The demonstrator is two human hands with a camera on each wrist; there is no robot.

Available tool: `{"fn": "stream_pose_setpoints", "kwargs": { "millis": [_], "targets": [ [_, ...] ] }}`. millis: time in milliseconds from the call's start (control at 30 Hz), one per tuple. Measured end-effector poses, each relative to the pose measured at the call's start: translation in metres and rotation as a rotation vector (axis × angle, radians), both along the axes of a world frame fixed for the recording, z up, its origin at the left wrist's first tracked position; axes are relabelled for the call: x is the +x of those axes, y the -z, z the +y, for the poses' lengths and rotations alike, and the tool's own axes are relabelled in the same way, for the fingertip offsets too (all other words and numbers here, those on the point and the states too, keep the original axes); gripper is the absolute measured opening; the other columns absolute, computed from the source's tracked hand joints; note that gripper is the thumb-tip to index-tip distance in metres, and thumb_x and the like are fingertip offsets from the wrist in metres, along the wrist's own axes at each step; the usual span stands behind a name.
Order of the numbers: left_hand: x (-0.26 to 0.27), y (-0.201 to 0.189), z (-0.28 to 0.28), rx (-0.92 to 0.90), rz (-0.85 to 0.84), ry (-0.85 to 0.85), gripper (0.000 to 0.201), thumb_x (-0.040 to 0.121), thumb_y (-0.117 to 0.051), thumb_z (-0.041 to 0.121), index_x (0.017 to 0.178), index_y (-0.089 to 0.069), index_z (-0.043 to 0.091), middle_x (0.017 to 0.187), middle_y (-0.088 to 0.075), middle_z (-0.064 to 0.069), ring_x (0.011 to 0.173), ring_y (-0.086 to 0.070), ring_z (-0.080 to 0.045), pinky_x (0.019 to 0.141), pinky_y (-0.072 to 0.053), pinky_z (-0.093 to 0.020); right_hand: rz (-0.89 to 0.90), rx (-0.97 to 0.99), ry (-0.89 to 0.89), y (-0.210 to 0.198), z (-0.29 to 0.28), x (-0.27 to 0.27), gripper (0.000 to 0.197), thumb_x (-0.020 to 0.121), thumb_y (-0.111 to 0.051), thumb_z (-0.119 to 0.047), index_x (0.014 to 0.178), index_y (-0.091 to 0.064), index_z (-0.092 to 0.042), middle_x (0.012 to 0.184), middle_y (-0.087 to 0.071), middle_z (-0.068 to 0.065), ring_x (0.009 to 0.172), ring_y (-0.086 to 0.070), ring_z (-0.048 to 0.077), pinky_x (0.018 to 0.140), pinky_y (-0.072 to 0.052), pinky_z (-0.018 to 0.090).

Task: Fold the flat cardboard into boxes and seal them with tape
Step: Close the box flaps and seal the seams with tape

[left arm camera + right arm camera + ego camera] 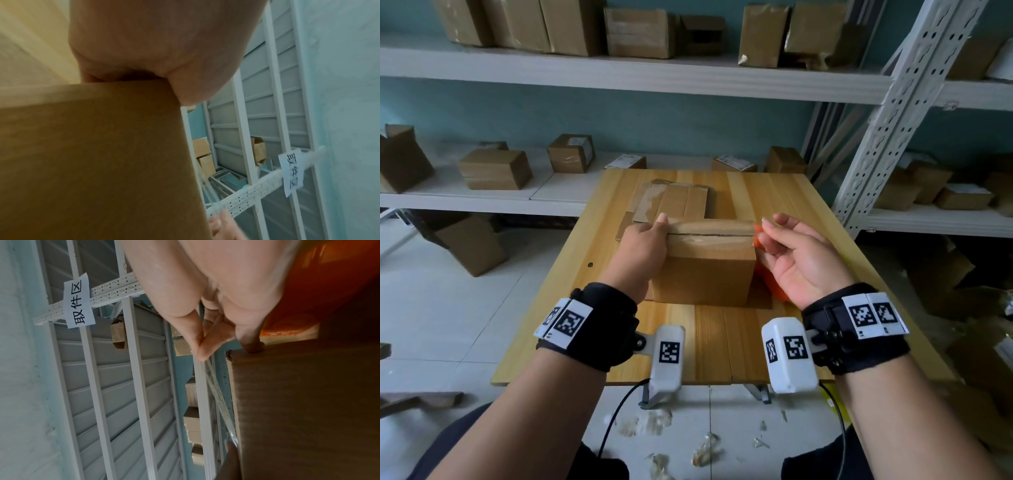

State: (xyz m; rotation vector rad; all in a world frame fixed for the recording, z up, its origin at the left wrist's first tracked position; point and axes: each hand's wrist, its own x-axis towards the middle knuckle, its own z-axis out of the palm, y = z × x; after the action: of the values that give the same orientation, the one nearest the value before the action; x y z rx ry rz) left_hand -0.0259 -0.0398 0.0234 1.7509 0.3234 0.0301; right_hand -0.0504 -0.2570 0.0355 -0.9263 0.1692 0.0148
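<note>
Taping the top seam of the box

At the centre of the head view, on the wooden bench (571,274), stands the folded box (705,274) with its top flaps closed and a strip of clear tape (709,228) lying along the seam. Flat cardboard (671,202) waits just behind it, toward the upper middle of the frame.

The left hand (643,246) rests on the left end of the box top, thumb (661,221) laid on the tape's start and fingers wrapped down the far side; that grip is closed round the box edge. The right hand (798,250) hovers at the right end, palm turned up, with thumb and forefinger pressed together. The right wrist view shows them pinching a thin clear band of tape that runs down past the box corner. An orange tape dispenser (770,277) lies under that hand, touching the box's right side.

To do this step well, I judge the tape should stay taut and centred over the seam while the left thumb anchors its start. The free end then wants folding down the right wall and rubbing flat, since slack would likely wrinkle or let the flaps lift.

Both wrists are bent slightly inward, forearms reaching up from the bottom of the frame.
</note>
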Motion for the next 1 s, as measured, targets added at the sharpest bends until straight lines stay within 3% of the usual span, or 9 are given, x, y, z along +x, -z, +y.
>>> {"fn": "stream_pose_setpoints", "kwargs": {
  "millis": [67, 167, 333, 433, 600, 733, 800, 900, 1000],
  "targets": [
    [0.004, 0.000, 0.006, 0.269, -0.126, -0.022, 0.044, 0.113, -0.045, 0.044, 0.088, -0.064, 0.012, 0.082, -0.061, -0.004, 0.074, -0.056, -0.019, 0.062, -0.043, -0.032, 0.000, 0.014, 0.006, 0.002, 0.009, -0.003, 0.020, 0.094, -0.066, 0.006, 0.101, -0.062, -0.012, 0.092, -0.070, 0.008, 0.073, -0.070, 0.012, 0.087, -0.059, 0.024],
    [0.011, 0.002, 0.011, 0.553, -0.200, -0.043, 0.046, 0.112, -0.048, 0.037, 0.075, -0.061, 0.014, 0.069, -0.057, -0.003, 0.064, -0.054, -0.023, 0.054, -0.034, -0.032, -0.009, 0.025, 0.051, 0.007, 0.023, -0.007, 0.024, 0.094, -0.066, 0.008, 0.103, -0.060, -0.013, 0.087, -0.071, 0.006, 0.069, -0.070, 0.012, 0.075, -0.060, 0.021],
    [0.017, 0.001, 0.008, 0.639, -0.125, -0.037, 0.044, 0.110, -0.044, 0.045, 0.093, -0.070, 0.014, 0.085, -0.068, -0.009, 0.080, -0.065, -0.034, 0.076, -0.055, -0.042, -0.028, 0.020, 0.091, 0.006, 0.025, -0.008, 0.028, 0.094, -0.067, 0.008, 0.109, -0.060, -0.014, 0.093, -0.070, 0.008, 0.069, -0.071, 0.012, 0.076, -0.061, 0.023],
    [0.011, -0.002, 0.003, 0.776, -0.115, -0.040, 0.045, 0.110, -0.036, 0.043, 0.089, -0.065, 0.015, 0.085, -0.065, -0.007, 0.080, -0.065, -0.035, 0.083, -0.059, -0.049, -0.029, 0.012, 0.084, 0.003, 0.024, -0.008, 0.028, 0.094, -0.067, 0.008, 0.109, -0.060, -0.014, 0.092, -0.071, 0.008, 0.068, -0.071, 0.011, 0.080, -0.061, 0.023],
    [0.007, -0.002, 0.001, 0.757, -0.112, -0.027, 0.047, 0.107, -0.040, 0.050, 0.082, -0.062, 0.017, 0.079, -0.063, -0.004, 0.074, -0.063, -0.030, 0.074, -0.057, -0.041, -0.011, 0.011, 0.107, 0.001, 0.024, -0.009, 0.035, 0.093, -0.068, 0.009, 0.119, -0.058, -0.011, 0.086, -0.073, 0.007, 0.067, -0.071, 0.011, 0.093, -0.058, 0.030],
    [0.006, 0.000, 0.006, 0.668, -0.140, -0.030, 0.051, 0.102, -0.051, 0.056, 0.071, -0.057, 0.016, 0.065, -0.056, 0.002, 0.061, -0.056, -0.022, 0.055, -0.037, -0.026, 0.001, -0.008, 0.142, -0.001, 0.026, -0.014, 0.055, 0.092, -0.066, 0.012, 0.141, -0.050, -0.006, 0.089, -0.075, 0.012, 0.067, -0.070, 0.012, 0.094, -0.059, 0.033],
    [0.005, 0.000, 0.009, 0.637, -0.121, -0.017, 0.054, 0.102, -0.053, 0.058, 0.067, -0.052, 0.017, 0.061, -0.050, 0.002, 0.056, -0.050, -0.021, 0.054, -0.034, -0.025, 0.003, -0.019, 0.146, -0.002, 0.026, -0.014, 0.065, 0.092, -0.066, 0.013, 0.151, -0.043, -0.004, 0.096, -0.074, 0.016, 0.067, -0.070, 0.012, 0.095, -0.059, 0.035],
    [0.005, -0.004, 0.007, 0.730, -0.113, -0.025, 0.043, 0.106, -0.049, 0.047, 0.079, -0.060, 0.016, 0.076, -0.062, -0.003, 0.071, -0.061, -0.028, 0.065, -0.048, -0.035, 0.017, -0.037, 0.138, -0.001, 0.027, -0.012, 0.070, 0.092, -0.066, 0.012, 0.154, -0.040, -0.006, 0.094, -0.074, 0.014, 0.067, -0.070, 0.012, 0.083, -0.062, 0.030],
    [0.004, -0.012, -0.003, 0.836, -0.112, -0.024, 0.025, 0.107, -0.041, 0.025, 0.115, -0.062, 0.013, 0.098, -0.066, -0.007, 0.088, -0.063, -0.033, 0.075, -0.052, -0.041, 0.034, -0.045, 0.132, 0.003, 0.030, -0.011, 0.071, 0.091, -0.068, 0.011, 0.154, -0.042, -0.008, 0.086, -0.075, 0.009, 0.066, -0.071, 0.011, 0.070, -0.061, 0.026]
  ]
}}
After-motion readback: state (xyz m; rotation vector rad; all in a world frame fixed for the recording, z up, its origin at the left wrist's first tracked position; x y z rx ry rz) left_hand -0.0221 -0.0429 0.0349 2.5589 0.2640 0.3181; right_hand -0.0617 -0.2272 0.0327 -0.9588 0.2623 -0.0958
